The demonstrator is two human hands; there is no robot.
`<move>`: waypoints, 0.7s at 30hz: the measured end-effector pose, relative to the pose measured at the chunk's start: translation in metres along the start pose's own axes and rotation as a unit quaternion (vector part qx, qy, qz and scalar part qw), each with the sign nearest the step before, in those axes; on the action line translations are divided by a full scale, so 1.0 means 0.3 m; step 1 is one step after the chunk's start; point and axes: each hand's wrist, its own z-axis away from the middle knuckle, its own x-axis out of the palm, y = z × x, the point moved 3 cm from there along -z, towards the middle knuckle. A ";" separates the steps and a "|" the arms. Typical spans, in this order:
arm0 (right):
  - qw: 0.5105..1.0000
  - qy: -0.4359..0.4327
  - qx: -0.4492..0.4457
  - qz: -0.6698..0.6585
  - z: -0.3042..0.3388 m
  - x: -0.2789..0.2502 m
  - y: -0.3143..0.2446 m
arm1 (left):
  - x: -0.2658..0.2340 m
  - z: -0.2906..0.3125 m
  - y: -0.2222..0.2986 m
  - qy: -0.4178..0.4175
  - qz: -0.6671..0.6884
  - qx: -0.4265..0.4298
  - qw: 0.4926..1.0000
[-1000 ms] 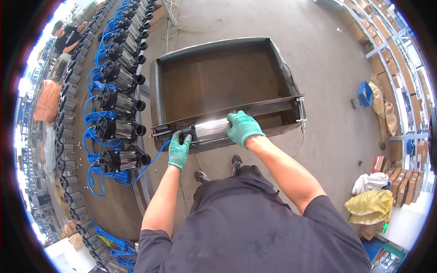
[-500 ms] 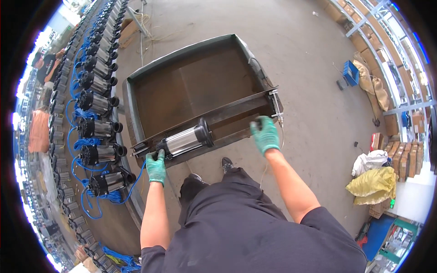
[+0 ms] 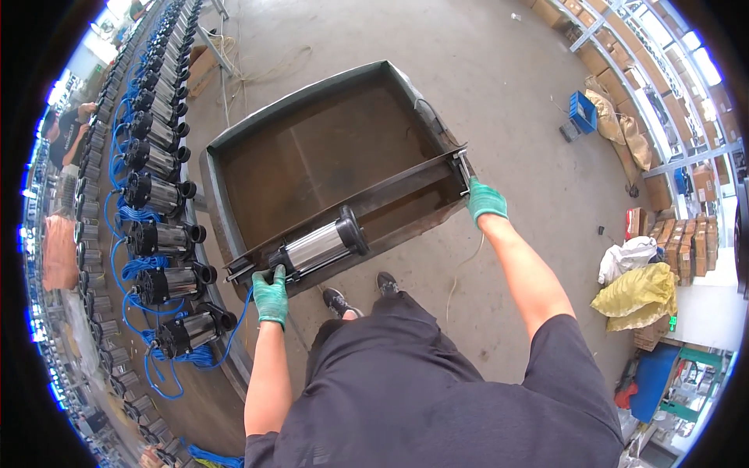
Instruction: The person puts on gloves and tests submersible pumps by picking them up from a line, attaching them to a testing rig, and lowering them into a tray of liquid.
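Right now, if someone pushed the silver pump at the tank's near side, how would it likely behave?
The pump looks stiff and probably heavy, given its metal barrel. That rounded shape might roll, though the wide black end could hinder it. Its shine suggests slipperiness.

Grey concrete floor (image 3: 499, 101), metal shelves (image 3: 694, 159) on the right holding brown cardboard boxes (image 3: 594, 61), bright white light (image 3: 58, 90) on the left

Two gloved hands (image 3: 271, 298) (image 3: 488, 201), two shoes (image 3: 337, 303) (image 3: 387, 283), one tank (image 3: 296, 111) and one pump (image 3: 316, 248) on it show. The pump row (image 3: 168, 285) probably exceeds eight; its far end blurs.
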 end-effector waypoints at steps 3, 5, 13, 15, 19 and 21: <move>1.000 0.012 -0.009 0.017 -0.009 0.013 -0.018 | -0.005 0.007 0.010 -0.001 -0.018 0.000 1.000; 1.000 0.005 -0.011 0.021 -0.021 0.019 -0.032 | -0.013 0.003 -0.005 0.002 -0.020 0.029 0.999; 0.910 0.009 0.094 -0.404 -0.022 0.006 0.018 | -0.015 0.031 0.053 0.003 -0.053 0.047 0.997; 0.832 0.011 0.144 -0.535 0.056 -0.036 -0.031 | -0.025 0.027 0.051 0.008 -0.057 0.046 0.997; 0.760 -0.060 -0.007 -0.647 0.254 -0.095 -0.191 | -0.018 0.028 0.062 0.008 -0.057 0.062 0.996; 0.715 -0.128 -0.058 -0.685 0.315 -0.051 -0.288 | -0.024 0.024 0.042 0.006 -0.059 0.056 0.997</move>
